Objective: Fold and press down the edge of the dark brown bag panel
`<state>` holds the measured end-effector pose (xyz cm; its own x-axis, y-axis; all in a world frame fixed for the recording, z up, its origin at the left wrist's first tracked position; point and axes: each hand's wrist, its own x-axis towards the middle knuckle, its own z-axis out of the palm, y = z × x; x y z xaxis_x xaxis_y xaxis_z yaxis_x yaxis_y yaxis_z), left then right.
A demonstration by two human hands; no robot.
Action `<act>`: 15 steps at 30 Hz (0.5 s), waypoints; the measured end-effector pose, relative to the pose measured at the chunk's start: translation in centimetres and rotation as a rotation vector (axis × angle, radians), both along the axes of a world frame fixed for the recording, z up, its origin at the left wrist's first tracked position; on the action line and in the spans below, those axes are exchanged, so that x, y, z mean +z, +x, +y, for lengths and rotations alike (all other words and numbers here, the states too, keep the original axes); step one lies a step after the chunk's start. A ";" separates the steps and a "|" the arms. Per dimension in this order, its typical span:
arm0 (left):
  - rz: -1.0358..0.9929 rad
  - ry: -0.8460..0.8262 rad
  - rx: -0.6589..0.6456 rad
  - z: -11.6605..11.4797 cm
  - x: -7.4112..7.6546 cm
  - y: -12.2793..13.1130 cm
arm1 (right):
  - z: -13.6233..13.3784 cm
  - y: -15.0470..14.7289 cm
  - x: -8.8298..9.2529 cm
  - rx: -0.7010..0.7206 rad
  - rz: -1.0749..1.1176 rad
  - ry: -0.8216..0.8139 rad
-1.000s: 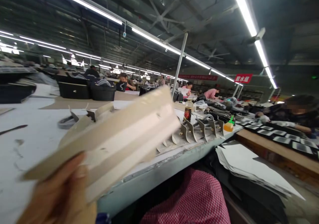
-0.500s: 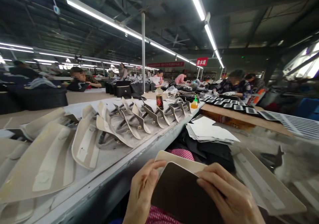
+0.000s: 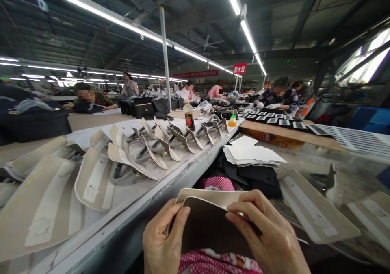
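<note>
My left hand (image 3: 163, 241) and my right hand (image 3: 268, 237) both pinch a flat panel (image 3: 207, 225) over my lap; it has a dark brown inner face and a cream outer layer showing along its top edge. The left thumb presses the panel's left edge, while the right fingers curl over its top right corner. Under it shows my red checked clothing (image 3: 213, 262). On the long worktable (image 3: 170, 176) to the left lie several cream flap pieces (image 3: 91, 180) with metal clasps, overlapping in a row.
A brown bottle (image 3: 189, 119) and an orange glue bottle (image 3: 232, 120) stand further down the table. A stack of white sheets (image 3: 251, 154) rests on dark material to the right. More cream pieces (image 3: 317, 209) lie at right. Other people work at tables behind.
One second ago my left hand held a cream piece up over the table. The view then swung right and down, and both hands now hold the dark-faced panel over my lap.
</note>
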<state>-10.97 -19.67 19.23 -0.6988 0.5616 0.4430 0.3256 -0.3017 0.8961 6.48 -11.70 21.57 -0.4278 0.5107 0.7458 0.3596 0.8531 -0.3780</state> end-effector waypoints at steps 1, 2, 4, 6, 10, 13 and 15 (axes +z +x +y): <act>0.001 0.007 0.013 -0.1 0.0 0.0 | 0.0 0.1 0.0 -0.019 0.004 0.013; 0.001 0.017 0.021 -0.1 0.1 0.1 | 0.1 0.1 0.1 -0.034 0.014 0.024; 0.002 0.043 0.024 -0.3 0.2 0.3 | 0.3 0.2 0.3 -0.022 0.034 0.033; 0.009 0.059 0.019 -0.4 0.2 0.5 | 0.6 0.3 0.5 0.017 0.048 0.019; 0.035 0.068 0.030 -0.9 0.2 0.8 | 0.7 0.6 0.7 0.072 0.075 -0.033; 0.059 0.098 0.030 -1.3 0.3 0.9 | 0.7 0.6 0.6 0.127 0.096 -0.086; 0.081 0.133 0.016 -1.3 0.5 1.0 | 0.7 0.6 0.5 0.155 0.118 -0.115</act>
<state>-9.94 -21.02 19.72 -0.6664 0.4833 0.5677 0.4005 -0.4101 0.8194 7.06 -10.97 22.08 -0.4212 0.5302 0.7358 0.1753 0.8436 -0.5075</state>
